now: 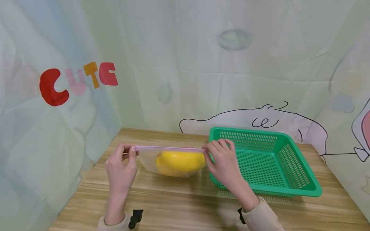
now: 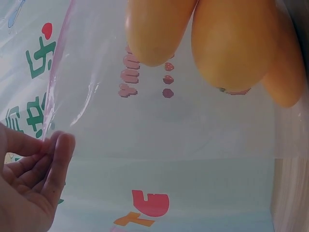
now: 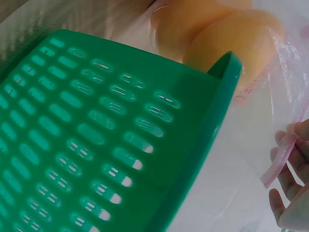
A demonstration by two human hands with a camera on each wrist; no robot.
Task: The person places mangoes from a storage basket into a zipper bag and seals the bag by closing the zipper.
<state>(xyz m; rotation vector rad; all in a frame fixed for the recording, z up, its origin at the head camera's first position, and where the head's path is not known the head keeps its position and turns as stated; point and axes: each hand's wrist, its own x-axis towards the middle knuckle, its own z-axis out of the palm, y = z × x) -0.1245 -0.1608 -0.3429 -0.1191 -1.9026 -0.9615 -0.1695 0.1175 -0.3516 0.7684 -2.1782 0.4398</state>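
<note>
A clear zip bag (image 1: 147, 157) with a pink zip strip (image 1: 170, 149) hangs between my two hands. Several smooth yellow oblong fruits (image 1: 180, 162) lie in its lower part, and the left wrist view shows their rounded ends (image 2: 234, 43) through the film. My left hand (image 1: 122, 165) pinches the left end of the strip between thumb and fingers. At the strip's right end my right hand (image 1: 224, 160) pinches the pink edge, a short tail of strip (image 3: 279, 166) sticking out past the fingers. Pink printing (image 2: 129, 72) shows on the bag.
A green slotted plastic basket (image 1: 300, 189) stands on the wooden table (image 1: 173, 199) at the right, its left rim close by my right hand. Printed cloth (image 1: 173, 64) hangs behind and at the sides, with coloured letters (image 1: 57, 86) on the left.
</note>
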